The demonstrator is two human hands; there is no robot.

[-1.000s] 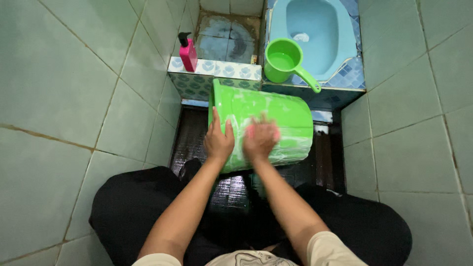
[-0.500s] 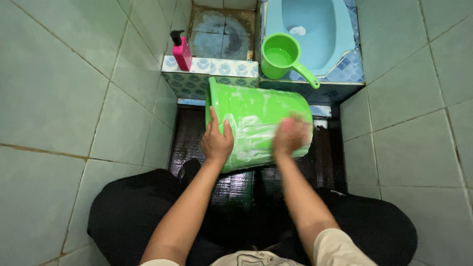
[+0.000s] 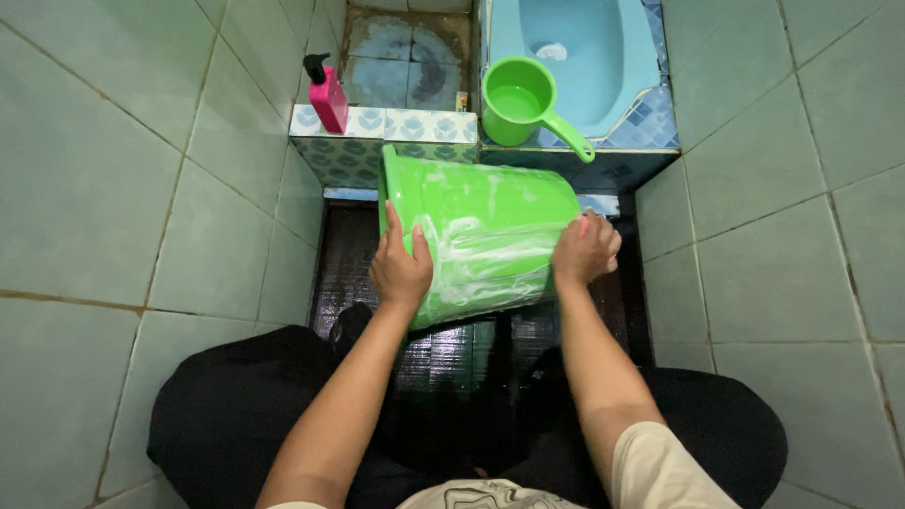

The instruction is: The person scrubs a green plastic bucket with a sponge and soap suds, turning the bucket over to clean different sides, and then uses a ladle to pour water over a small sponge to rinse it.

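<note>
So this is mid-scrub, I'd say: a green plastic bucket [image 3: 481, 231] lies tipped on its side over the dark, wet slatted floor [image 3: 452, 353], its smooth outer wall streaked with white soap film. The left hand [image 3: 401, 269] lies flat on the wall near the rim, fingers spread, steadying it. The right hand [image 3: 586, 250] is curled at the bucket's base end, closed around something pink [image 3: 584, 225] that barely peeks out, probably a sponge, hard to tell.

Next move, by my guess, calls for turning the bucket to reach the unsoaped side, with a firm grip since that plastic looks slippery.

Beyond the hands: a green dipper [image 3: 523, 99] with water in it, a pink pump bottle [image 3: 327, 94] on a patterned tile ledge [image 3: 386, 127], and a blue squat toilet [image 3: 575, 52].
</note>
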